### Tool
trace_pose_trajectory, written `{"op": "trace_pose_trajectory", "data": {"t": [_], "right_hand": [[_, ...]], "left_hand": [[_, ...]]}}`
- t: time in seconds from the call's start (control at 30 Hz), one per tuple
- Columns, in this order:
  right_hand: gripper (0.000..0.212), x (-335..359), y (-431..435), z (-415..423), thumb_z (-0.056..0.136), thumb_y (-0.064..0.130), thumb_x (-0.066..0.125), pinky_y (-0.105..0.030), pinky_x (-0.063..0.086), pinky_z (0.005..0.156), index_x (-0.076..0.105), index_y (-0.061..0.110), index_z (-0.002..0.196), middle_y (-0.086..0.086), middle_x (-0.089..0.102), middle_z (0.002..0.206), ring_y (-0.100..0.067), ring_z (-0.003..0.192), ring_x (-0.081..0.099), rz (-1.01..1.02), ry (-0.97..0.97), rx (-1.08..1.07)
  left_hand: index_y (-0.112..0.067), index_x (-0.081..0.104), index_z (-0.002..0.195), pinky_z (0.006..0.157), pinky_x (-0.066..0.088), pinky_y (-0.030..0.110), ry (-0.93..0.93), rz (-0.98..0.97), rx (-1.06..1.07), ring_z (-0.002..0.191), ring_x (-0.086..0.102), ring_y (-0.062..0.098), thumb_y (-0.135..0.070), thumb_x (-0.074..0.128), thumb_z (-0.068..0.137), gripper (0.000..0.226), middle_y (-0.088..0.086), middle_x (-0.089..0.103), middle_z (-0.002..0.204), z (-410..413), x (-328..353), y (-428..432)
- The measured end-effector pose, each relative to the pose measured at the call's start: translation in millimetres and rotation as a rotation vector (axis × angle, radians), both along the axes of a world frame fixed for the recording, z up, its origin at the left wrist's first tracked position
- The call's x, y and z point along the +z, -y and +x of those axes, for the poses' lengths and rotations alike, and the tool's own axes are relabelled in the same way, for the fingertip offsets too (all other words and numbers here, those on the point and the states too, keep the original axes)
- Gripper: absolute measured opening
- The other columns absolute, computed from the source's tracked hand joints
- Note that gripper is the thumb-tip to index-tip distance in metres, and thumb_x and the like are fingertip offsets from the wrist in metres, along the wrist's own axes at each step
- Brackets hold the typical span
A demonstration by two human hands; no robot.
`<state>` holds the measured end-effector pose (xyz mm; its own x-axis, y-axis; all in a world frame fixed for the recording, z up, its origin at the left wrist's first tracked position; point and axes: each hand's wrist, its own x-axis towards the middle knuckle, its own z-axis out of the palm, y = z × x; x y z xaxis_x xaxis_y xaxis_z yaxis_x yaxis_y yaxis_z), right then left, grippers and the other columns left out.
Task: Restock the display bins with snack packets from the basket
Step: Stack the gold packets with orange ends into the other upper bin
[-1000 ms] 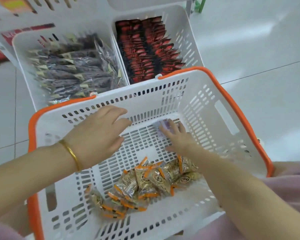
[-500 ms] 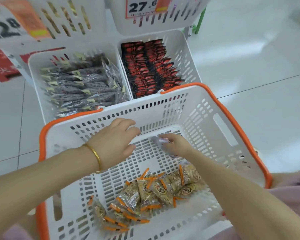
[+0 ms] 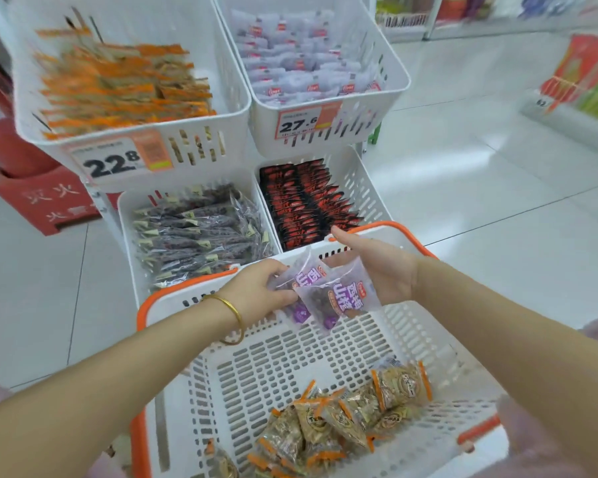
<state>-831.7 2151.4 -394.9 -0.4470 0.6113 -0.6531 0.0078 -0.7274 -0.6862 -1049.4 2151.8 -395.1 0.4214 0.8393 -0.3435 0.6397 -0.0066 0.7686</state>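
Both hands are now up at the far rim of the basket (image 3: 425,339); half a second ago they were down inside it. The left hand (image 3: 259,291), empty before, now has its fingers clamped on the left purple packet (image 3: 302,276), thumb on top. It wears a gold bangle (image 3: 233,312) on the wrist. The right hand (image 3: 380,270) was picking a pale packet off the basket floor. It now holds the right purple packet (image 3: 339,294) in its palm, thumb stretched out toward the far side. Its fingers sit under the packet, closed on it, mostly hidden. The two packets overlap, the right one in front, both in the air just above the far basket wall.

The brown packets (image 3: 342,415) with orange ends stay heaped at the near right of the basket floor.

The view has tilted up, so the upper bins now show in full. The far left bin (image 3: 235,98) holds orange-edged packets and carries a 22.8 price tag (image 3: 114,163). The far right bin (image 3: 390,74) holds pale packets like the held ones and carries a 27.6 price tag (image 3: 299,124). Below them, the lower left bin (image 3: 125,229) holds dark packets. The lower right bin (image 3: 363,188) holds red-and-black packets, just beyond the right thumb.

A red box (image 3: 49,205) stands on the floor at far left.
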Motion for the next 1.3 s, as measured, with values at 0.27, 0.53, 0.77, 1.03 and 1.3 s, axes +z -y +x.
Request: {"op": "trace_pose_trajectory", "data": {"t": [0.27, 0.53, 0.77, 1.03, 1.3], "right_hand": [[0.053, 37, 12, 3, 0.071, 0.05, 0.067, -0.035, 0.057, 0.073, 0.064, 0.021, 0.115, -0.005, 0.073, 0.098, -0.02, 0.086, 0.07, 0.116, -0.069, 0.002], [0.08, 38, 10, 7, 0.071, 0.072, 0.058, -0.036, 0.057, 0.064, 0.053, 0.013, 0.123, -0.013, 0.056, 0.122, -0.024, 0.081, 0.07, 0.071, 0.071, -0.149], [0.052, 49, 22, -8, 0.083, -0.018, 0.055, -0.028, 0.058, 0.063, 0.045, 0.005, 0.128, -0.017, 0.062, 0.087, -0.022, 0.07, 0.067, 0.235, 0.113, -0.164], [0.033, -16, 43, -19, 0.084, -0.01, 0.058, -0.042, 0.059, 0.075, 0.053, 0.006, 0.113, -0.023, 0.061, 0.09, -0.028, 0.078, 0.065, 0.24, 0.526, -0.031], [0.056, -145, 49, -21, 0.085, 0.024, 0.067, -0.033, 0.049, 0.088, 0.045, 0.012, 0.135, -0.01, 0.053, 0.127, -0.023, 0.102, 0.057, 0.369, 1.045, 0.498]], "left_hand": [[-0.012, 0.049, 0.102, 0.081, 0.057, 0.038, 0.311, -0.257, 0.181, 0.083, 0.07, 0.024, -0.011, 0.052, 0.095, 0.007, 0.015, 0.072, 0.092, 1, 16, 4], [-0.008, 0.047, 0.101, 0.061, 0.058, 0.026, 0.422, -0.302, 0.248, 0.061, 0.067, 0.014, -0.004, 0.048, 0.096, 0.007, 0.012, 0.067, 0.083, 9, 37, 5], [-0.007, 0.051, 0.101, 0.065, 0.059, 0.03, 0.48, -0.338, 0.278, 0.068, 0.07, 0.019, -0.009, 0.049, 0.097, 0.005, 0.022, 0.069, 0.098, 7, 46, 24], [-0.013, 0.047, 0.096, 0.071, 0.054, 0.032, 0.322, -0.23, 0.299, 0.073, 0.069, 0.017, -0.011, 0.051, 0.095, 0.005, 0.016, 0.07, 0.094, -18, 26, 25], [-0.012, 0.051, 0.113, 0.083, 0.056, 0.036, 0.229, -0.352, 0.28, 0.092, 0.069, 0.021, -0.014, 0.057, 0.092, 0.022, 0.012, 0.07, 0.1, -17, -19, 31]]}}
